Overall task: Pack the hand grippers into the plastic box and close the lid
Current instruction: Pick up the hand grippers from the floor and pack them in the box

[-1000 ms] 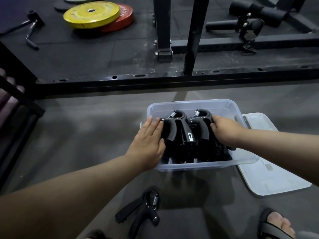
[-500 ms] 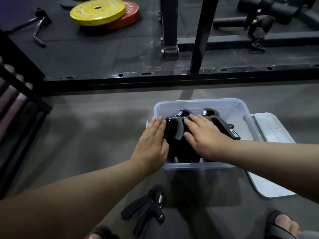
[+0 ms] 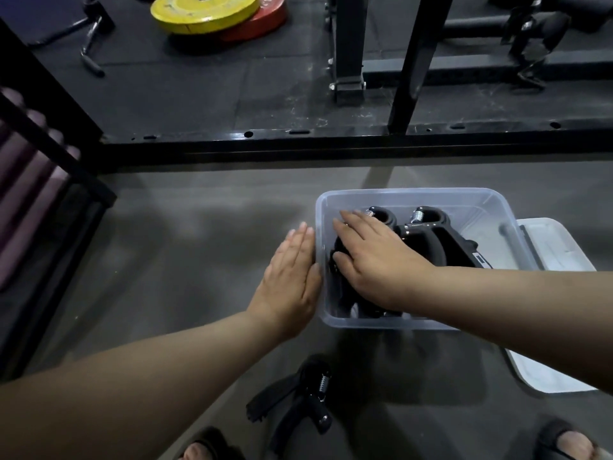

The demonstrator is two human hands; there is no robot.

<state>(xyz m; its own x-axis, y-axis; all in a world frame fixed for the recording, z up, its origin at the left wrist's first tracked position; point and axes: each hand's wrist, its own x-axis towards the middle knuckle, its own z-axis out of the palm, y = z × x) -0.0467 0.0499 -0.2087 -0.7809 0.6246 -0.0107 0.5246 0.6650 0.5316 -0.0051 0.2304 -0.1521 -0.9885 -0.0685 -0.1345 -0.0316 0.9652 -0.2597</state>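
A clear plastic box (image 3: pixel 497 207) stands on the grey floor with black hand grippers (image 3: pixel 441 244) packed upright inside, their springs at the far side. My right hand (image 3: pixel 374 263) lies flat on the leftmost grippers inside the box, fingers straight. My left hand (image 3: pixel 290 277) presses flat against the outside of the box's left wall. Another black hand gripper (image 3: pixel 298 400) lies on the floor just in front of the box. The white lid (image 3: pixel 550 250) lies on the floor to the right of the box, partly under it.
A black rack base (image 3: pixel 331 144) and uprights (image 3: pixel 411 61) run across behind the box. Yellow and red weight plates (image 3: pixel 212 11) lie at the far left. A dark frame (image 3: pixel 49 161) stands at the left. My sandalled feet (image 3: pixel 564 443) show at the bottom edge.
My right hand slid from the right side of the grippers across to the left ones. My left hand came off the grippers and now lies against the box's outer left wall.
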